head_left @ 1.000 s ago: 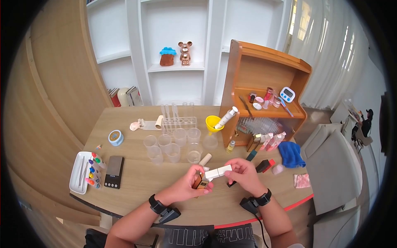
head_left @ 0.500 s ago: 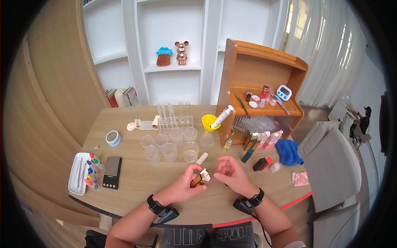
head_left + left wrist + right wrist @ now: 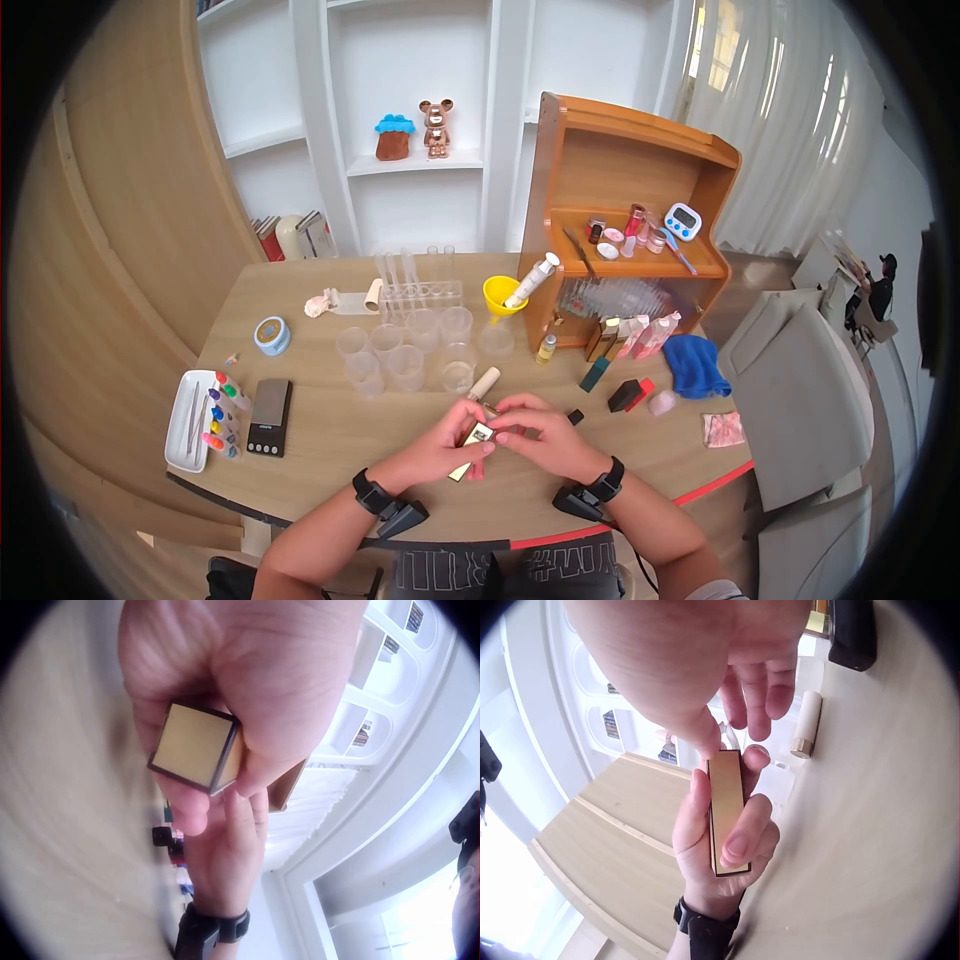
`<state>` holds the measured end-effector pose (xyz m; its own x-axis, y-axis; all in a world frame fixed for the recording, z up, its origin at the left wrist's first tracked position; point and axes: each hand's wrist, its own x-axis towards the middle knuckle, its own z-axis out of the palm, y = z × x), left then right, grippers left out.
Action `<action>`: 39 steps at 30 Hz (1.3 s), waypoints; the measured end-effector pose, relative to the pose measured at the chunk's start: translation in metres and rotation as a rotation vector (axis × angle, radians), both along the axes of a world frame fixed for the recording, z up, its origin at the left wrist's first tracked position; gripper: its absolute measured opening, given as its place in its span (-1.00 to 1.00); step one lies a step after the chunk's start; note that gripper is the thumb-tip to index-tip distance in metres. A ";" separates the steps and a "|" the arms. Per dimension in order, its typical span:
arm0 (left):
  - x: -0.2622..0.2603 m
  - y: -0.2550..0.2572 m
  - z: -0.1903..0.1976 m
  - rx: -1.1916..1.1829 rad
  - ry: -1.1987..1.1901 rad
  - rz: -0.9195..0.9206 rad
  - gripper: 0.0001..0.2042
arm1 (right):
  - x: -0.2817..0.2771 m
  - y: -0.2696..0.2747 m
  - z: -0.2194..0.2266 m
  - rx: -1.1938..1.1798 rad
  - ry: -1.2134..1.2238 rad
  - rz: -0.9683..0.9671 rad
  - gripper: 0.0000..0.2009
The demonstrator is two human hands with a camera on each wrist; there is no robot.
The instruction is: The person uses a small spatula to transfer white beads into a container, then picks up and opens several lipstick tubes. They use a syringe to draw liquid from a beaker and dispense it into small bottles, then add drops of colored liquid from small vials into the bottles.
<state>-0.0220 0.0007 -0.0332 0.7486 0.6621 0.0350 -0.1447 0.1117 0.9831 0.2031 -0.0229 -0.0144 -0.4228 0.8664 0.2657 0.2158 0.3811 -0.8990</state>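
Observation:
My left hand (image 3: pixel 435 450) grips a small slim carton (image 3: pixel 726 802), gold-faced with dark edges, its fingers wrapped around the sides. In the left wrist view, the carton's square gold end (image 3: pixel 191 746) faces the camera. At the carton's other end a white flap (image 3: pixel 731 737) sticks up. My right hand (image 3: pixel 550 445) reaches over that end, thumb tip right at the edge and the other fingers stretched loosely beyond. Just past the hands lies a cream tube with a gold band (image 3: pixel 807 726). Any contents of the carton are hidden.
Clear cups (image 3: pixel 405 370) and a test-tube rack (image 3: pixel 425 297) stand beyond the hands. A yellow funnel (image 3: pixel 495 306) holds a white bottle (image 3: pixel 533 280). A wooden cabinet (image 3: pixel 625 165), a black-and-red box (image 3: pixel 626 396) and a blue cloth (image 3: pixel 697 368) are rightward; a scale (image 3: pixel 268 420) lies left.
One second ago my right hand held a white tube at the carton's open end; half a second ago it was withdrawn without it. It is back at the carton, which is turned, gold face up.

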 end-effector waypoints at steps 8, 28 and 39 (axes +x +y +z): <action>-0.003 0.000 -0.004 -0.014 0.048 -0.052 -0.66 | -0.009 -0.001 -0.011 -0.308 0.400 0.007 -0.81; -0.001 -0.001 -0.001 0.041 0.210 0.004 -0.45 | -0.003 0.003 -0.023 -0.296 0.231 0.074 -0.85; 0.004 -0.003 -0.003 0.095 -0.046 0.039 -0.02 | 0.005 -0.007 0.011 -0.186 0.094 -0.022 -0.65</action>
